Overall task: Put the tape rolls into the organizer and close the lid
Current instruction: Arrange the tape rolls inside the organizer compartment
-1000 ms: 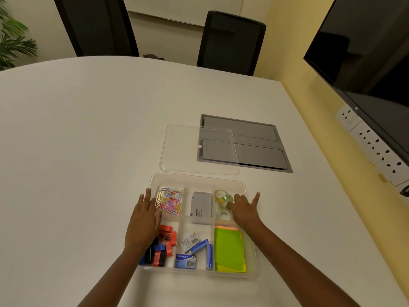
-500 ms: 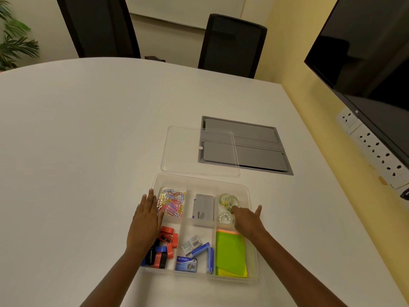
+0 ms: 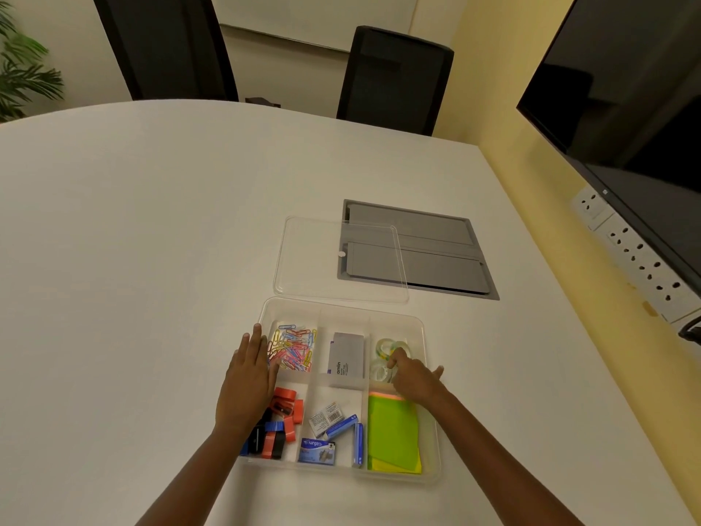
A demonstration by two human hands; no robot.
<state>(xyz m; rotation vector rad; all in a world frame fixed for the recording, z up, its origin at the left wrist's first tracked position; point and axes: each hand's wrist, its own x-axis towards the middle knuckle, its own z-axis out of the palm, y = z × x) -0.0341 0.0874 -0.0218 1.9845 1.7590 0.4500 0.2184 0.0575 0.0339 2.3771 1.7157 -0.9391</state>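
Note:
The clear plastic organizer (image 3: 430, 411) lies on the white table, open. Two clear tape rolls sit in its far right compartment, one roll (image 3: 384, 346) behind the other roll (image 3: 378, 371). My right hand (image 3: 415, 381) hovers over that compartment. Its bent fingertips touch the nearer roll and its thumb is splayed out to the right. My left hand (image 3: 246, 381) rests flat on the organizer's left rim, beside the paper clips (image 3: 292, 349). The clear lid (image 3: 322, 271) lies flat on the table just behind the organizer.
Other compartments hold a grey box (image 3: 347, 358), red, blue and black clips (image 3: 282, 419), staple boxes (image 3: 330, 430) and green sticky notes (image 3: 392, 430). A grey cable hatch (image 3: 436, 256) is set in the table under the lid's right part. Chairs stand behind; wall, sockets and screen are right.
My right hand drew back slightly off the tape rolls, then curled its fingers onto the nearer roll. My left hand stayed on the left rim. The lid has not moved.

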